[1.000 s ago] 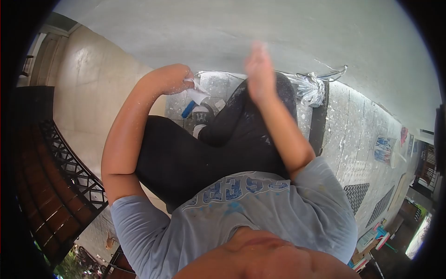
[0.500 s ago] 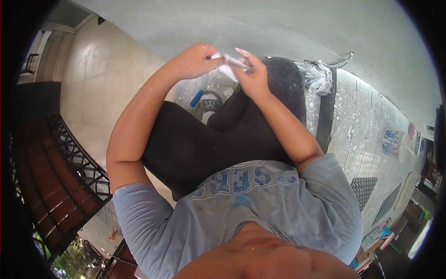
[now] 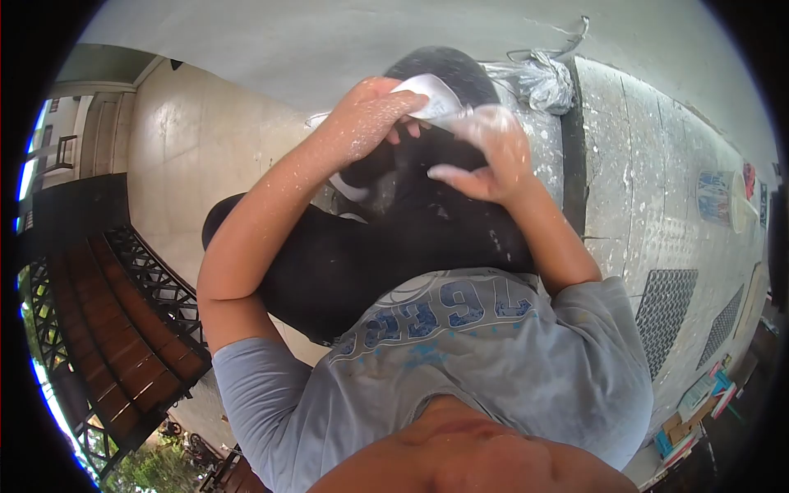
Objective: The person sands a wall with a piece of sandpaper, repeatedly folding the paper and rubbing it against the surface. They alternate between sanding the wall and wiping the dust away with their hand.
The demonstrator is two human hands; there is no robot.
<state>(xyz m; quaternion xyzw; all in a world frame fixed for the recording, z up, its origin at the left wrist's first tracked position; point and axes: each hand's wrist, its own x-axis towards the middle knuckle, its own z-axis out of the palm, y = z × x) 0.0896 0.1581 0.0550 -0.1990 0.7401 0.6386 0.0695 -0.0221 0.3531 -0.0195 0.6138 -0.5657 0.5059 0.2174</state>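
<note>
A piece of white paper (image 3: 436,92) with faint grey marks, bent along its length, is pinched in my left hand (image 3: 374,111). The thumb lies on top and the fingers curl beneath. Over the paper's right end, my right hand (image 3: 497,156) is partly blurred, its fingers outstretched and its thumb spread apart. White powder coats both hands and my left forearm. Below the hands are my knees in black trousers (image 3: 394,246), flecked with white.
A pale grey wall (image 3: 329,33) rises close in front. A crumpled clear plastic bag (image 3: 546,82) lies at its foot on the right. White-spotted floor tiles (image 3: 616,164) extend right toward a bucket (image 3: 723,201). A brown slatted bench (image 3: 123,320) stands left.
Both hands held the paper before; now my right hand has loosened from it with the thumb spread. The hands have shifted right, and the blue object on the floor is hidden now.
</note>
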